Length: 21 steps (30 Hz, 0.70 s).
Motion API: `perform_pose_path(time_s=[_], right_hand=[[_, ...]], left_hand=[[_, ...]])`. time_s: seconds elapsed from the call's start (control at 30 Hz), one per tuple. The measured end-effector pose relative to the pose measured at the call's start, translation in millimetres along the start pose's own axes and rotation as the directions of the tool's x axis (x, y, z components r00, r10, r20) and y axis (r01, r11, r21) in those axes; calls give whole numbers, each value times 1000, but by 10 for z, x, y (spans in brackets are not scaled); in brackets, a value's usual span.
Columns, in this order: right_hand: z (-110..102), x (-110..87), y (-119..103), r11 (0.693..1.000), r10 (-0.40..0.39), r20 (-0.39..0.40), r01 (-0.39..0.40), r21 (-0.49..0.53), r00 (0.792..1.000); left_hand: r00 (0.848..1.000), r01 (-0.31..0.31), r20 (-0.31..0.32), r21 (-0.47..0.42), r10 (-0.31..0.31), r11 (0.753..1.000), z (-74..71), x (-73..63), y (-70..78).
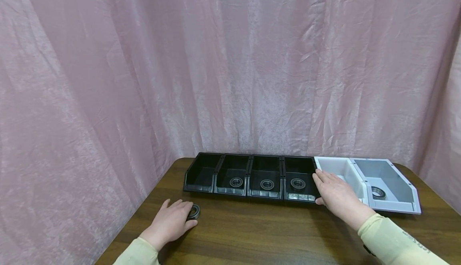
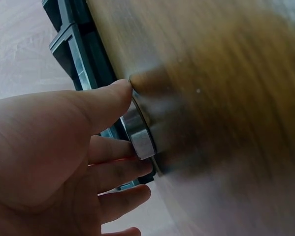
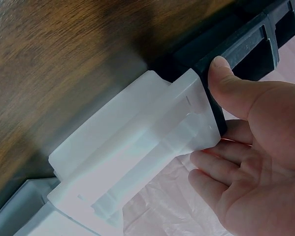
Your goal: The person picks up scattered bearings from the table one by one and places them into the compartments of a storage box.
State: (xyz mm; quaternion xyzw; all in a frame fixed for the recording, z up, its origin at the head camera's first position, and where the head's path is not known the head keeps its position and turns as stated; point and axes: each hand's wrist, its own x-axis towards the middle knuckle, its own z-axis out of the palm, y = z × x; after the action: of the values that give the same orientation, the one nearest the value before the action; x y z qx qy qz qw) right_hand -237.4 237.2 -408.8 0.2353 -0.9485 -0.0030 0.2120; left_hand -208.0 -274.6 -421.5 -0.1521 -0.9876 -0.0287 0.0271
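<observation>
On the wooden table at the left, my left hand (image 1: 173, 221) holds a metal ring bearing (image 1: 194, 212) between thumb and fingers. The bearing's shiny outer side (image 2: 139, 135) shows in the left wrist view, low over the wood. My right hand (image 1: 335, 195) rests on the side wall where the rightmost black bin (image 1: 300, 165) meets the white bin (image 1: 325, 161). In the right wrist view its thumb (image 3: 220, 69) touches the black rim, and the index fingertip is hidden behind that wall. The right fingers lie fairly straight and cover part of the white bin.
A bearing lies in each of three black bins: one bearing (image 1: 236, 182), a second bearing (image 1: 267, 184) and a third bearing (image 1: 297, 183). The leftmost black bin (image 1: 203, 173) ends the row. Another bearing (image 1: 378, 193) sits in the grey bin (image 1: 390, 169). Pink curtains (image 1: 230, 65) hang behind.
</observation>
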Motion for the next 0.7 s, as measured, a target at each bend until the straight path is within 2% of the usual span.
perform_pose_path(time_s=[0.7], right_hand=[[20, 8, 11, 1000, 1, 6, 0, -6, 1000]], left_hand=[[999, -9, -31, 19, 9, 1000, 7, 29, -8]])
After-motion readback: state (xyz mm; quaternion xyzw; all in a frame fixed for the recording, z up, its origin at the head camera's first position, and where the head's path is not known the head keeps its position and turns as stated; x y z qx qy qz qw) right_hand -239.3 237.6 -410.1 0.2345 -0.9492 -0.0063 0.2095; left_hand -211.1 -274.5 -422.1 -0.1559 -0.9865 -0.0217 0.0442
